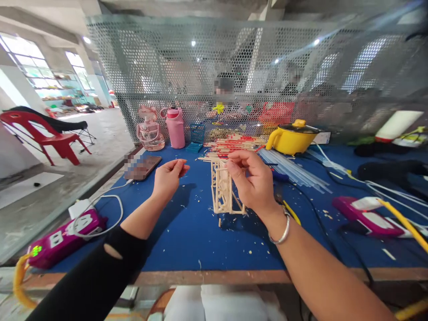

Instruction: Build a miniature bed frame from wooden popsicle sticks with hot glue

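Note:
A small lattice frame of thin wooden sticks (pixel 222 191) is on the blue table in front of me. My right hand (pixel 253 180) is at its upper right end, thumb and fingertips brought together in a pinch. Whether they grip the frame itself or a small stick against it, I cannot tell. To the left, my left hand (pixel 169 178) is raised over the table, apart from the frame. Its fingers are curled into a pinch, and anything between them is too small to make out. Behind the frame lies a pile of red-tipped wooden sticks (pixel 230 146).
Translucent glue sticks (pixel 294 171) and a yellow pot (pixel 294 138) are at the back right. A pink bottle (pixel 175 128), a clear jug (pixel 150 133) and a phone (pixel 145 168) are at the left. Purple power strips (pixel 63 238) with cables flank the work area. A perforated metal screen (pixel 187 62) stands behind.

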A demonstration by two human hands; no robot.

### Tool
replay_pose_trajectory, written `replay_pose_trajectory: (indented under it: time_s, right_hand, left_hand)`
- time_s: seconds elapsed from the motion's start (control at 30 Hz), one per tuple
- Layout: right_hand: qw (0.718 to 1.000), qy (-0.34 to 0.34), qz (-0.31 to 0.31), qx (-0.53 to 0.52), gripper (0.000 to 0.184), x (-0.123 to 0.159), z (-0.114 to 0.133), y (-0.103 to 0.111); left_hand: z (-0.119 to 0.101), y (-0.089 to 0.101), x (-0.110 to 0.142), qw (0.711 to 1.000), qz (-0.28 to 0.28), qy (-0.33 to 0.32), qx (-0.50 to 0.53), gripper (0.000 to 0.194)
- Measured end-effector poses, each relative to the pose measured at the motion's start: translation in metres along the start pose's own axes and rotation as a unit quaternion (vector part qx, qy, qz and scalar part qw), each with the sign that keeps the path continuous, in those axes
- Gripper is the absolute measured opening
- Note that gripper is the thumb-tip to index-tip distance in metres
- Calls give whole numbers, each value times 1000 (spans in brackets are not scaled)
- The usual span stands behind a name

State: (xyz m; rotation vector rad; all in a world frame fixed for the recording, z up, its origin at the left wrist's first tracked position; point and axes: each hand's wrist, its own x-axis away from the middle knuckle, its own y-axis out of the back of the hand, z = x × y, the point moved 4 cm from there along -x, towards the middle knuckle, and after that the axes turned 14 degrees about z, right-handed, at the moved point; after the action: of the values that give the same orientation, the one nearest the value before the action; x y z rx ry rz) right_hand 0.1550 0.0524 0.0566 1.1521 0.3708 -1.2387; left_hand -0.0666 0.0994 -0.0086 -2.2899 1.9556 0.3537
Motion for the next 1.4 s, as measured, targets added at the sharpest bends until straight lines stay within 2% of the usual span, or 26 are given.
replay_pose_trajectory:
  time_s: [0.1,0.2,0.37,0.43,0.5,0.57,0.67,0.77,0.9,1.03,1.1,1.17,1.27,1.33,1.4]
  right_hand:
    - [1000,11,1,8,11,0,-2,-3]
    - [999,35,-5,11,11,0,-6,-7]
    - [998,52,-6,22,13,-1,-21,-20]
    - [998,51,4,28,17,0,-29,-29]
    - [998,49,17,36,21,2,-35,-38]
    - [997,47,35,45,22,5,-38,-47]
    - [996,36,54,54,22,11,-38,-52]
    - [997,10,49,60,24,17,-38,-48]
    - [997,-16,18,69,22,17,-42,-38]
    - [994,-42,-66,72,27,11,-41,-25]
    - [991,-49,-100,68,28,10,-25,-19]
    - [995,-44,-84,43,26,15,5,-21]
    - [992,-13,57,-110,33,28,65,-40]
    - [975,-9,66,-211,32,39,95,-46]
    - [957,-39,64,-281,33,45,109,-50]
  left_hand:
    - [3,-4,3,995,43,24,-81,35]
    - [4,-1,5,980,47,40,-188,31]
    - [1,2,-1,947,18,4,-322,43]
    - [5,3,-6,935,30,-3,-355,46]
    - [10,5,-13,925,53,-4,-376,39]
    - [17,7,-17,918,80,-4,-389,28]
    - [25,9,-20,913,113,-3,-393,34]
    - [28,7,-17,915,141,5,-377,35]
    - [28,7,-15,932,157,28,-325,30]
    - [9,9,-7,964,115,28,-240,23]
    - [-11,6,14,979,88,13,-183,26]
    - [-32,-1,53,989,69,-13,-128,32]
    - [-50,-14,137,994,59,-59,-65,29]
    - [-47,-23,191,991,106,-79,-30,34]
    - [-37,-30,229,983,166,-79,5,50]
